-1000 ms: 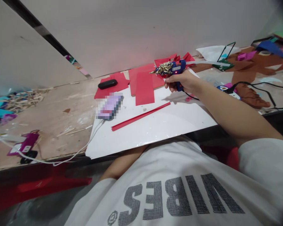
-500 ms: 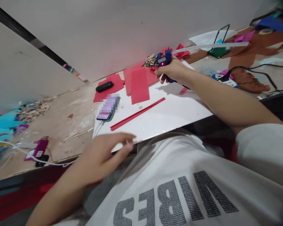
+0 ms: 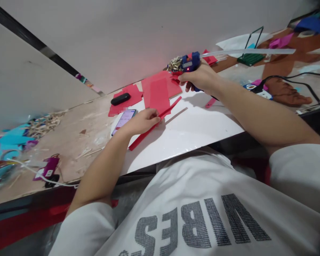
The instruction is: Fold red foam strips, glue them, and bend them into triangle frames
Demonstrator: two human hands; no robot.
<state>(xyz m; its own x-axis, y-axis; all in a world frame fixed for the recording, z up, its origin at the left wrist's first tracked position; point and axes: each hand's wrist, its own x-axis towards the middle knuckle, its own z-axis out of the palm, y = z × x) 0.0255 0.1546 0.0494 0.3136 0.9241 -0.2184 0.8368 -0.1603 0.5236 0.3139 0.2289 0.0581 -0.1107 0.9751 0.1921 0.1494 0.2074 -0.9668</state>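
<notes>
Red strip (image 3: 169, 109) on white board (image 3: 192, 131) atop littered plywood bench (image 3: 77, 138), pale wall (image 3: 128, 39) behind

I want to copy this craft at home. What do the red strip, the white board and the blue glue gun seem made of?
Red strip, in the left hand: probably craft foam or card, matte, straight cut edges. White board: perhaps coated foam board, slightly glossy, faint sheen near its edge. Glue gun, in the right hand: hard moulded plastic, smooth blue shell.
</notes>
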